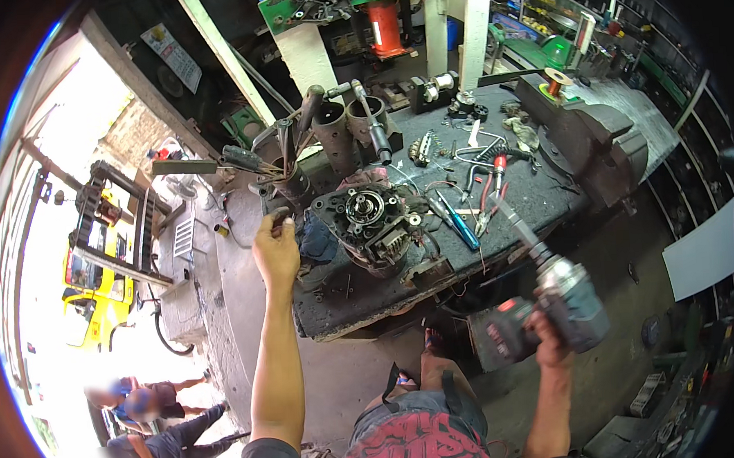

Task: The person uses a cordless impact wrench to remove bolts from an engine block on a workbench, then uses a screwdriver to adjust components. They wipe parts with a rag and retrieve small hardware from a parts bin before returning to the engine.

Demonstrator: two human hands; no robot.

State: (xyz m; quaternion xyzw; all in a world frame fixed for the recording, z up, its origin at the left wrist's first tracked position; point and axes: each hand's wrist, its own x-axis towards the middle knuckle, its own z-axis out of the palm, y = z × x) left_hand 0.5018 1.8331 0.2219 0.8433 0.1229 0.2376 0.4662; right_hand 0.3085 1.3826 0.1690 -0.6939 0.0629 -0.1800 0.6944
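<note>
My left hand (276, 248) is raised at the left edge of the dark workbench, beside an alternator-like metal housing (365, 217) with a round bearing opening on top. Its fingertips are curled together; what they hold, if anything, is too small to make out. A blue-grey cloth (314, 239) lies beside that hand. In my right hand (550, 336) is a grey cordless impact wrench (567, 298) with a long socket extension pointing up and left over the bench edge. Pliers (487, 207), a blue-handled tool (461, 225) and other small tools lie right of the housing.
Upright metal cylinders (334, 136) with tools stand at the back; a large vice (610, 157) sits at the right, near a wire spool (556, 86). A metal frame (123, 260) and yellow vehicle (92, 306) are at left. Several people (188, 445) are at lower left.
</note>
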